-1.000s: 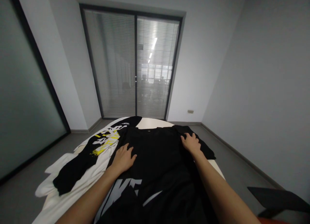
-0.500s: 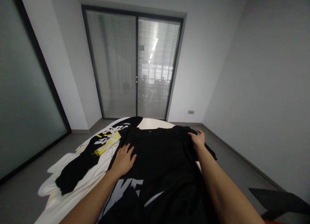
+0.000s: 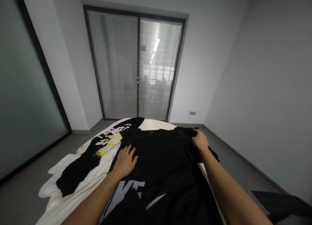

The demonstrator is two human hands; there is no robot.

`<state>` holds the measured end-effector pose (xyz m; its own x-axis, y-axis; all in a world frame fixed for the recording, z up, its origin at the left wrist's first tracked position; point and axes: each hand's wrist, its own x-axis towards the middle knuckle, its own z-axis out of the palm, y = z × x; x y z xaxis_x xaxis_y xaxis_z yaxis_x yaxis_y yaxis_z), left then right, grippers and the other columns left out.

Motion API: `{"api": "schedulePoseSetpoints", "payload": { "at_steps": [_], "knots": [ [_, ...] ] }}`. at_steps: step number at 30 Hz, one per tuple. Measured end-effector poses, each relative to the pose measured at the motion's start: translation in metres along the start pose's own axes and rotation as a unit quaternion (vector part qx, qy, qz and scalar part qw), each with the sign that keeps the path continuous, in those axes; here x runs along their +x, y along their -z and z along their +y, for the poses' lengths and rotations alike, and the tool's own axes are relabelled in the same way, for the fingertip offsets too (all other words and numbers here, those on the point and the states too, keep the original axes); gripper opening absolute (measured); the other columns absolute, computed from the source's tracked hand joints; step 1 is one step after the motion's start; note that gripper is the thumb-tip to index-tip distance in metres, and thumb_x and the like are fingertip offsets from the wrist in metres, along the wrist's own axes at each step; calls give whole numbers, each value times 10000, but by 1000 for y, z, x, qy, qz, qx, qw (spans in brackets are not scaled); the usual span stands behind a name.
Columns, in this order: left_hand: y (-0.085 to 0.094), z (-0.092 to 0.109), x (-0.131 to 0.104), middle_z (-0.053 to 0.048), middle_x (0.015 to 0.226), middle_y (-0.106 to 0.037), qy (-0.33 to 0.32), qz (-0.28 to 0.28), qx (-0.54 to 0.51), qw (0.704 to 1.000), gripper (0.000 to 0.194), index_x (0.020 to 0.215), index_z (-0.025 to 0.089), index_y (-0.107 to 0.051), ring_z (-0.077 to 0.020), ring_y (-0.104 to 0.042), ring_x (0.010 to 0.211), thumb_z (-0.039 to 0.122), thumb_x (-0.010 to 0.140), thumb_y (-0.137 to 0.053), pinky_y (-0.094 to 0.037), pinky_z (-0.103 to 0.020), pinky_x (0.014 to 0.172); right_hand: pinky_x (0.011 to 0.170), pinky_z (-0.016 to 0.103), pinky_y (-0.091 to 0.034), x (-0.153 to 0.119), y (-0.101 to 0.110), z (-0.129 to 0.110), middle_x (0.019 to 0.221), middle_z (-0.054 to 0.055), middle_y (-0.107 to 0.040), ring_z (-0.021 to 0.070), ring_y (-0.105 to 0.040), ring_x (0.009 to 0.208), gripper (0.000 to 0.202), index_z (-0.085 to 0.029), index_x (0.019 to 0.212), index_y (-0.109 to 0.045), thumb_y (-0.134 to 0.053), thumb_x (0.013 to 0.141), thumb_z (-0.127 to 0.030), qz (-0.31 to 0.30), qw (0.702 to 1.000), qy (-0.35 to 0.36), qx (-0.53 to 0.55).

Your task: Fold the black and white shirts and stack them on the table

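A black T-shirt [image 3: 165, 156] with white lettering and a swoosh lies spread over the table [image 3: 156, 124], its collar at the far side. My left hand [image 3: 125, 161] rests flat on its left part, fingers spread. At the right sleeve, my right hand [image 3: 201, 141] has its fingers closed on the black cloth near the far edge. Left of the shirt lie white garments [image 3: 95, 176] and a black garment with white and yellow print [image 3: 107, 142].
Beyond the table stands a glazed door with blinds [image 3: 137, 66]. A dark flat object [image 3: 280, 202] is at the lower right. A frosted glass panel [image 3: 26, 88] is at the left, and grey walls surround the floor.
My right hand has shifted slightly right, and its fingers have gone from apart to closed on the sleeve cloth. My left hand has stayed in place.
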<state>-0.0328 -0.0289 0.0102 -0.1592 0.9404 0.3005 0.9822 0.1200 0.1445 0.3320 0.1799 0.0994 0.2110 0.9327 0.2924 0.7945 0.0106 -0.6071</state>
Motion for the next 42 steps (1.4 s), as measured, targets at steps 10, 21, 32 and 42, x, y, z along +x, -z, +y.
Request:
{"api": "schedulePoseSetpoints", "payload": {
  "at_steps": [10, 21, 32, 42],
  "knots": [
    [5, 2, -1, -143, 1517, -438, 3, -5, -7, 1000, 519, 1401, 156, -536, -339, -373, 1411, 413, 963, -425, -279, -493, 1158, 888, 388, -494, -42, -16, -66, 1566, 42, -364, 286, -471, 1204, 623, -212, 1452, -446, -336, 868, -23, -17, 946, 224, -232],
    [5, 3, -1, -147, 1513, -443, 5, 2, -16, 1000, 508, 1387, 155, -545, -334, -373, 1412, 404, 957, -441, -267, -502, 1162, 931, 428, -428, -80, -58, -67, 1497, 82, -465, 284, -508, 1180, 569, -232, 1424, -485, -296, 921, -47, -90, 871, 353, -330],
    [4, 3, -1, -151, 1514, -440, 4, -3, -4, 1000, 512, 1390, 154, -544, -336, -373, 1412, 409, 964, -421, -267, -495, 1161, 894, 342, -436, -84, -63, -49, 1320, 121, -599, 245, -549, 1136, 563, -205, 1462, -434, -343, 921, -79, -139, 884, 347, -280],
    [4, 3, -4, -138, 1550, -387, 23, -35, 48, 998, 546, 1466, 205, -456, -350, -336, 1428, 452, 982, -399, -257, -509, 1151, 1083, 399, -323, -86, -72, -45, 1509, 138, -434, 290, -383, 1371, 574, -161, 1467, -441, -342, 994, -470, -220, 916, 266, -206]
  ]
}}
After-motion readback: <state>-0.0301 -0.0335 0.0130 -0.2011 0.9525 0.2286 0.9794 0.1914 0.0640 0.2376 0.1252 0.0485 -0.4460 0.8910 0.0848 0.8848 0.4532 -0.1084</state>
